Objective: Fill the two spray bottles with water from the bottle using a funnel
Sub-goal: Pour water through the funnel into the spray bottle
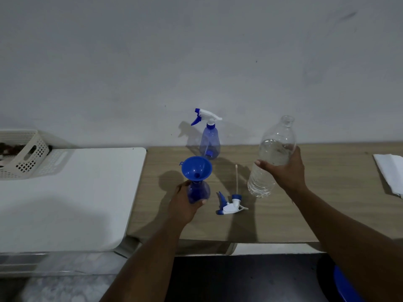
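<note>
The left hand (pixel 185 203) gripped the near spray bottle (pixel 198 191), its fingers (pixel 201 202) wrapped around the translucent blue body, apparently to steady it under the blue funnel (pixel 196 167) seated in its open neck. The funnel was a smooth plastic cone with a small tab at its rim. The right hand (pixel 285 171) held the clear water bottle (pixel 272 155) by its middle, fingers closed around the ribbed wall, cap off, tilted slightly and raised off the wooden surface (pixel 305 214); this posture suited an imminent pour. The bottle appeared partly full. The removed trigger head (pixel 230 205), white with blue nozzle and collar, lay on its side between the two hands, its thin dip tube pointing away. The second spray bottle (pixel 209 142) stood upright near the wall with its trigger head fitted, and was judged not yet filled. A folded white cloth (pixel 390 173) lay at the right edge.
</note>
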`<action>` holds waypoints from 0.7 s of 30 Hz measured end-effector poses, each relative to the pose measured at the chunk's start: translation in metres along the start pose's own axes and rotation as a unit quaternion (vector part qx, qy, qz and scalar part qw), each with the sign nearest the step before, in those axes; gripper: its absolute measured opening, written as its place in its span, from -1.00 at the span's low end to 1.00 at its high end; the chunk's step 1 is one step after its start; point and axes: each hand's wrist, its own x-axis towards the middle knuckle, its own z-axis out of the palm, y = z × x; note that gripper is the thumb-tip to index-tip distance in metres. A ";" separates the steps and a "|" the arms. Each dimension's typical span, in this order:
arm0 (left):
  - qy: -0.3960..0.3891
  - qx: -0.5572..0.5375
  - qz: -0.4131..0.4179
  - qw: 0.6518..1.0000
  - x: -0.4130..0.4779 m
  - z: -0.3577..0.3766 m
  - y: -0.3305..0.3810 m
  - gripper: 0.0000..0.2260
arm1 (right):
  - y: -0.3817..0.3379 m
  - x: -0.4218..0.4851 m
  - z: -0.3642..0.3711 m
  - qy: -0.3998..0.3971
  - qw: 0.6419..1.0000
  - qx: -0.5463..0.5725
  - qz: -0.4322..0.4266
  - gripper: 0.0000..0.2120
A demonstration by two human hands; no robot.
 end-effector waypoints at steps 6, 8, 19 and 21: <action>-0.019 -0.012 -0.007 1.000 -0.005 -0.001 0.008 -0.27 | -0.012 0.004 0.000 0.001 0.999 -0.031 -0.029 -0.28; -0.023 -0.012 -0.006 1.000 -0.008 -0.002 0.011 -0.24 | -0.018 0.008 -0.003 -0.039 0.995 -0.071 -0.062 -0.29; -0.026 -0.010 0.000 1.000 -0.010 -0.007 0.017 -0.31 | -0.082 0.029 -0.007 -0.319 0.890 -0.276 -0.173 -0.25; -0.025 -0.010 0.001 1.000 -0.010 -0.007 0.016 -0.29 | -0.085 0.027 -0.004 -0.337 0.866 -0.318 -0.188 -0.21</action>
